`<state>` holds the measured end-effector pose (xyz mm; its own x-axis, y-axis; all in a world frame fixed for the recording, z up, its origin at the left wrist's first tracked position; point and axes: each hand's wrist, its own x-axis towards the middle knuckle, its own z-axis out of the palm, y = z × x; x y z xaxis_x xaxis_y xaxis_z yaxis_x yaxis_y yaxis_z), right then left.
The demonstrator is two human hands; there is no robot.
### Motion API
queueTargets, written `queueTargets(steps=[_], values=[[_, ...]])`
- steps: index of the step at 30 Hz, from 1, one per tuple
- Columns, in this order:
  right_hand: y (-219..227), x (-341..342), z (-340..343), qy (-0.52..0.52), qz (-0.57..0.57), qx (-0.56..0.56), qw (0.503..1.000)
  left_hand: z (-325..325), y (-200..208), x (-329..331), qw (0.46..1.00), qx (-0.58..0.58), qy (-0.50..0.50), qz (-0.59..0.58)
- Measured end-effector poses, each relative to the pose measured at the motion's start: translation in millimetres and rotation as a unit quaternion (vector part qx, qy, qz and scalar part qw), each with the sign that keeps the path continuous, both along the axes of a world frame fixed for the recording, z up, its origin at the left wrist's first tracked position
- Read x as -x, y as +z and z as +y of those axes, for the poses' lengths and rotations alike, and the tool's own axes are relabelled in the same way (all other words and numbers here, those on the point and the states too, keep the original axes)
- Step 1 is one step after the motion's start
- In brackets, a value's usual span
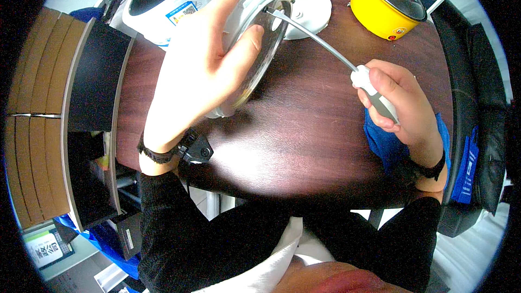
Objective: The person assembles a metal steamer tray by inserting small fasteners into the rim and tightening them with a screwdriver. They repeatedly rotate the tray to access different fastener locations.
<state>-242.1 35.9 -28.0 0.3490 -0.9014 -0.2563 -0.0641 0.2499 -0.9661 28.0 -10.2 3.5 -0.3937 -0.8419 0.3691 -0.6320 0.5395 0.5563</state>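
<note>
My left hand (209,57) is closed around a round lid-like part (258,70) with a thick white rim and a shiny inner disc, tilted up on its edge above the table. My right hand (401,97) grips the white and grey handle of a thin-shafted tool (325,46). Its slim metal shaft reaches left, and its wider pale tip is at the upper edge of the lid-like part; whether it touches is hard to tell. Behind that part lies a white round disc (315,8). Under my right hand is a blue cloth (380,138).
A white appliance (149,21) with a dark round cavity stands at the back left. At the back right is a yellow pot (377,13) with a dark lid, small bits beside it. Cardboard boxes (40,76) fill the left shelf; a black seat (480,103) is at the right.
</note>
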Motion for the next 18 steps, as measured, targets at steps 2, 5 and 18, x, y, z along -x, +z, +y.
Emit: queueTargets(steps=[2, 5, 18], values=[[1, 2, -1, 0.007, -0.012, -0.016, 1.000, 4, 5, 1, 0.999, -0.042, 0.021, -0.007], [1, 2, 0, -0.010, 0.027, 0.041, 0.999, 1, -2, -3, 0.999, -0.019, 0.006, 0.037], [-4, -7, 12, -0.129, 0.256, 0.376, 0.881, -4, -11, -1, 0.996, 0.040, 0.026, 0.079]])
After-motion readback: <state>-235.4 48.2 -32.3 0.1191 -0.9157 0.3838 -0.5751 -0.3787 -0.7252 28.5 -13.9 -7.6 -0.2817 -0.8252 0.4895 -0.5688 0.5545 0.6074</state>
